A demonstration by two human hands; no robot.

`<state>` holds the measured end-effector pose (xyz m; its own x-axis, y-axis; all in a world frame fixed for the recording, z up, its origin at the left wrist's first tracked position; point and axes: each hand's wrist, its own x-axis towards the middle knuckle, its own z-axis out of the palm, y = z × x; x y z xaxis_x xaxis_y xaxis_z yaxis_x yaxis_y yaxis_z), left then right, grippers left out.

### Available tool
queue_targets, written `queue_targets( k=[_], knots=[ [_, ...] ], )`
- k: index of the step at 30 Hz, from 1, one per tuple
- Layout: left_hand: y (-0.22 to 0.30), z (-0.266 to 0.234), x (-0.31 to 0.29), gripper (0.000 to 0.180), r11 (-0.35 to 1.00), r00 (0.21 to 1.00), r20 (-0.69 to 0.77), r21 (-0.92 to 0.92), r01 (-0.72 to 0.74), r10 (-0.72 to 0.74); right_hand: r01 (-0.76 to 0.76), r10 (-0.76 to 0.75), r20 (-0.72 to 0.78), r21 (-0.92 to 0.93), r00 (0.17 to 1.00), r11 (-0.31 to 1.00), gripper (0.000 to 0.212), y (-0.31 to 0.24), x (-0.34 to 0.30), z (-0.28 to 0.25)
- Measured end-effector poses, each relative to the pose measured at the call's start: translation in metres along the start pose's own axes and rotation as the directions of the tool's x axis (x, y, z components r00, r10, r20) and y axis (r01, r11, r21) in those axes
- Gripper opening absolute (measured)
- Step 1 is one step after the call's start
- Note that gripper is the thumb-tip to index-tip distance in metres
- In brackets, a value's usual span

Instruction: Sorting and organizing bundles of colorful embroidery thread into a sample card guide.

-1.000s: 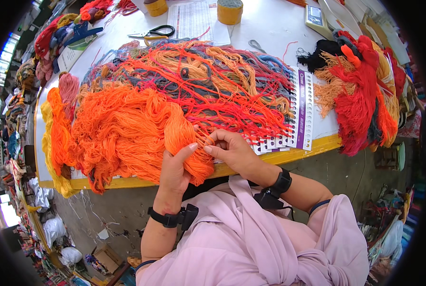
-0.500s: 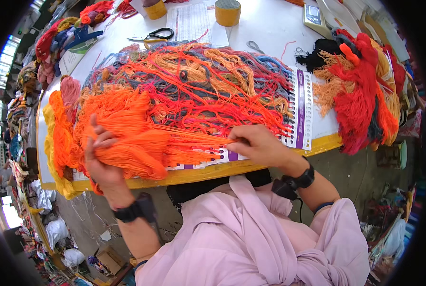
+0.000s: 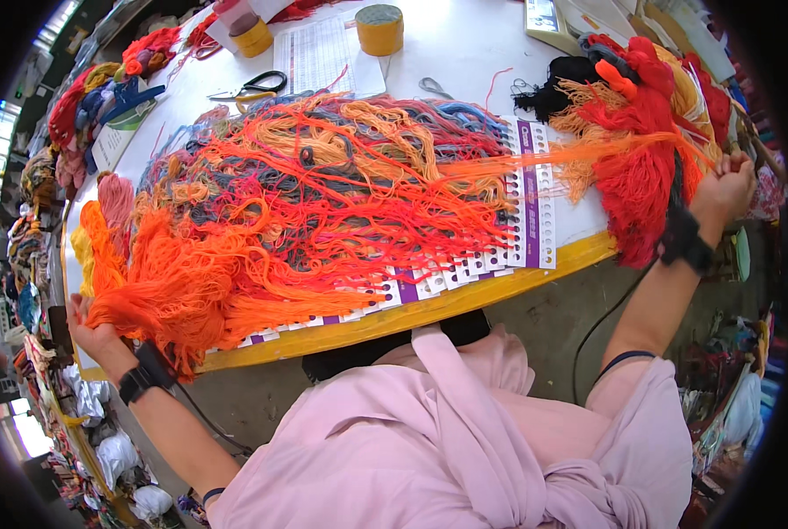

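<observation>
A thick orange yarn hank (image 3: 178, 286) lies at the near left of the table, its loose end hanging over the edge. My left hand (image 3: 97, 337) is at its left end, fingers curled around the yarn. Far to the right, my right hand (image 3: 727, 188) is raised and closed on a thin bundle of orange threads (image 3: 544, 160). These threads stretch across the table above the other yarn. Beneath them spreads a tangled heap of red, tan and grey-blue threads (image 3: 350, 167), fastened along white-and-purple punched cards (image 3: 532, 198).
Red and orange yarn bundles (image 3: 636, 167) hang over the right table edge. Black-handled scissors (image 3: 257, 84), printed sheets (image 3: 319, 57) and a yellow tape roll (image 3: 380, 31) lie at the back. More coloured skeins (image 3: 76, 115) fill the far left. A yellow strip (image 3: 464, 295) lines the near edge.
My right hand has swung far right and up, drawing out orange threads. My left hand has moved left and down to the hank's end. The view has shifted slightly.
</observation>
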<state>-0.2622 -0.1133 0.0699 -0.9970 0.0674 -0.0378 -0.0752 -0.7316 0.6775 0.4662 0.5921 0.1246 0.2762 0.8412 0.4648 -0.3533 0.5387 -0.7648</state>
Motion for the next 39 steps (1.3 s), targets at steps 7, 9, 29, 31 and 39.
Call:
queue_targets(
  k=[7,9,29,31,39],
  knots=[
    [-0.215,0.158,-0.283,0.017,0.383,0.542,0.043,0.755,0.533,-0.839,0.074,0.412,0.910,-0.414,0.041,0.907,0.014,0.028,-0.295,0.106],
    [-0.245,0.156,-0.319,0.018,0.186,0.300,0.017,0.818,0.545,-0.954,-0.045,0.433,0.902,-0.432,0.010,0.901,0.012,0.037,-0.332,0.106],
    [-0.285,0.150,-0.352,0.013,0.202,0.361,0.000,0.829,0.521,-0.933,0.040,0.377,0.890,-0.380,-0.258,0.924,0.009,0.042,-0.328,0.113],
    [-0.285,0.149,-0.351,0.014,0.187,0.338,-0.016,0.808,0.558,-0.941,0.180,0.365,0.903,-0.330,-0.227,0.927,0.009,0.039,-0.331,0.116],
    [-0.293,0.146,-0.361,0.011,0.316,0.433,0.099,0.827,0.464,-0.896,0.409,0.351,0.915,-0.247,-0.200,0.878,0.013,0.037,-0.346,0.124]
  ],
)
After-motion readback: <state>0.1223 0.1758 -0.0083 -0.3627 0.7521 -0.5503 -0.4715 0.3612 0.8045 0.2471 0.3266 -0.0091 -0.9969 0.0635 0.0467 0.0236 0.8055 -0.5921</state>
